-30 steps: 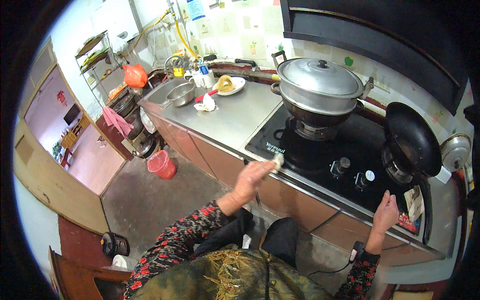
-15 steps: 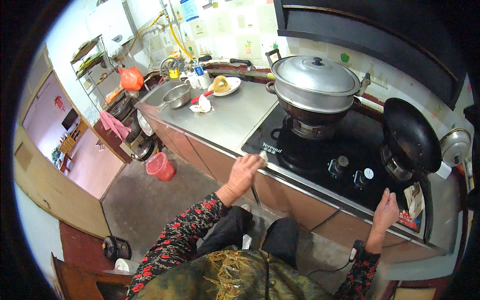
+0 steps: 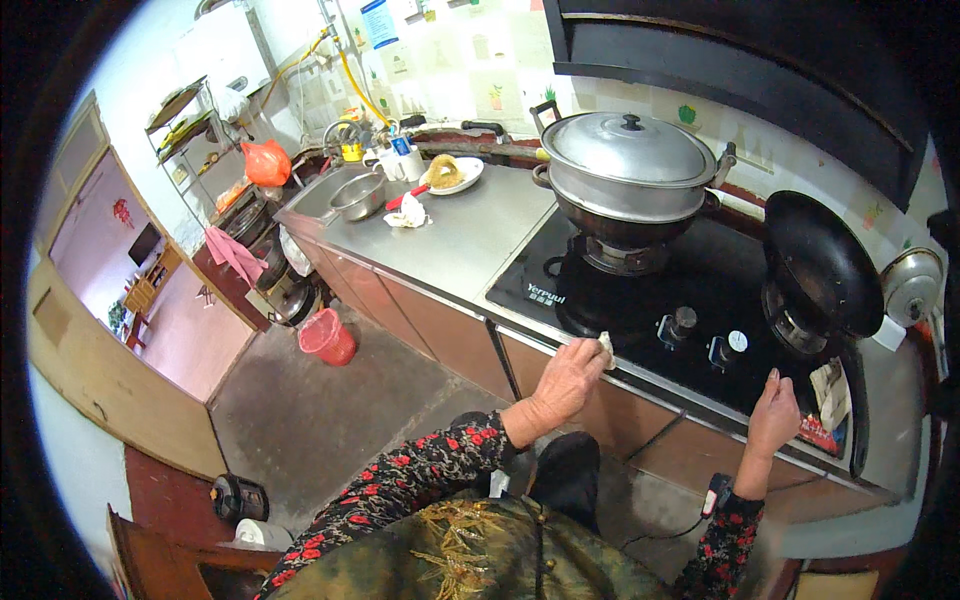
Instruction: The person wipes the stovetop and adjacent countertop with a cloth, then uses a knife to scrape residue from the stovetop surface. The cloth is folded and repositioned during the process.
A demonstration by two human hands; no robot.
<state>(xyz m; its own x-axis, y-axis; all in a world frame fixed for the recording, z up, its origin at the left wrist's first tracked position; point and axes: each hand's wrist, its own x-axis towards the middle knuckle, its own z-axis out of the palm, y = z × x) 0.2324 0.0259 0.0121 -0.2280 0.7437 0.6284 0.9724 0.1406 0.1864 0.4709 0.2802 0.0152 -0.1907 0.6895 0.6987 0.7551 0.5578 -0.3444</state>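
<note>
My left hand [image 3: 568, 385] is closed on a small off-white cloth [image 3: 606, 349] and reaches the front edge of the black glass gas stove [image 3: 640, 310]. The cloth touches the metal trim there, left of the two control knobs. Near the stove's front right corner, my right hand [image 3: 774, 414] hovers with its fingers curled in and its thumb up; nothing shows in it. A folded, pale cloth [image 3: 829, 394] lies on the stove just to its right. On the left burner sits a large lidded steel steamer [image 3: 632, 150] in a dark wok.
An empty black wok [image 3: 822, 265] leans tilted over the right burner, with a pot lid [image 3: 911, 287] behind. On the left counter are a steel bowl [image 3: 357, 197], crumpled white tissue [image 3: 408, 212], and a white plate [image 3: 466, 176] holding a brown scrubber. A red bin [image 3: 327, 338] stands on the floor.
My left hand has slid to the right along the stove's front edge with the cloth. My right hand has stayed almost in place.
</note>
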